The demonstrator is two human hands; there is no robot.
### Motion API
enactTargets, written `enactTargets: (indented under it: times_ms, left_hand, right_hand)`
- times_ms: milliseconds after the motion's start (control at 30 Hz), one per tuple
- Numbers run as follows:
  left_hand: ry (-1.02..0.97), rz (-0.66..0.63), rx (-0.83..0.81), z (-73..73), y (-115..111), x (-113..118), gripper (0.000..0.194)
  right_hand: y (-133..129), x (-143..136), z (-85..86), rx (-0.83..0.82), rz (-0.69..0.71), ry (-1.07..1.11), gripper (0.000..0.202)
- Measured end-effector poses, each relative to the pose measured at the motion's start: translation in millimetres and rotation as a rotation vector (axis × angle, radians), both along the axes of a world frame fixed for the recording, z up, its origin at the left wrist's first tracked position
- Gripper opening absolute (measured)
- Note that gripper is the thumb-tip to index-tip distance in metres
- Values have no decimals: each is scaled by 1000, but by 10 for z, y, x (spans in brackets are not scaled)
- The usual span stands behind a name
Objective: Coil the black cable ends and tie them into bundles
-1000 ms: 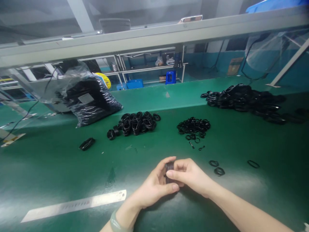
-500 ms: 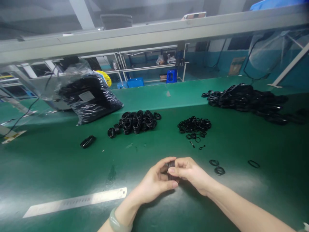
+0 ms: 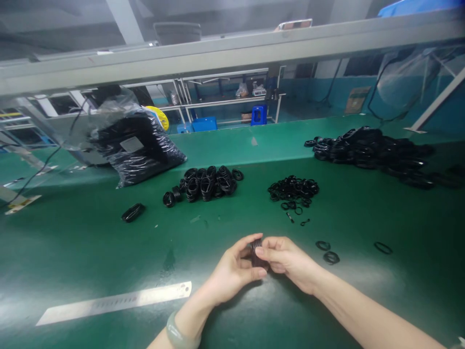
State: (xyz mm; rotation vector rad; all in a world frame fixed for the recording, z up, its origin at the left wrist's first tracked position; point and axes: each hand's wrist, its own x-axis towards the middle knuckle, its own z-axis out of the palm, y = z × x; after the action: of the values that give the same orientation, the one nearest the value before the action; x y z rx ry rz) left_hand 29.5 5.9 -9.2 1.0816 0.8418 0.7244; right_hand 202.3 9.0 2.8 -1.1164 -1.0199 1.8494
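Observation:
Between both hands, low over the green table (image 3: 232, 320), is a small stack of black rubber rings (image 3: 257, 256). My left hand (image 3: 238, 266) grips the stack from the left, with fingers over its top and the thumb beneath. From the other side my right hand (image 3: 285, 259) is closed on it, its thumb laid across the rings. The fingers hide part of the stack. To the right of my right hand lie loose rings (image 3: 331, 257) and a single thin ring (image 3: 383, 247).
Beyond the hands are bundled black rings (image 3: 207, 186) and a pile of small rings (image 3: 293, 188). A larger black heap (image 3: 363, 148) lies far right, a plastic bag of black goods (image 3: 138, 145) far left. A steel ruler (image 3: 116, 303) is front left. A shelf beam (image 3: 232, 51) crosses above.
My right thumb and fingers have shifted slightly on the stack, and more of the rings shows between the hands. The things on the table have stayed in place.

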Motion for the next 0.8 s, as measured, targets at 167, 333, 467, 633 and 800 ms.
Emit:
enactTargets:
  times_ms: [167,333,467,633,800]
  left_hand:
    - [-17,1,-3,-55,4,10,80]
    - [-50,-43,28,-71,-16,10,79]
    - [-111,-30,-2,-64,-30,17,74]
    - [-72,-12,-7,-42,-35,40,69]
    - [-55,3,8,-14,-35,45,69]
  right_hand:
    - [-19,-26,-11,88,-43,-105,50]
    - [-36,-57,-50,254,-27,-67,49]
    - [-16,0,-13,242,49,-83,50]
    - [19,43,31,196,-23,-178,60]
    - [8,2,3,87,-71,-83,53]
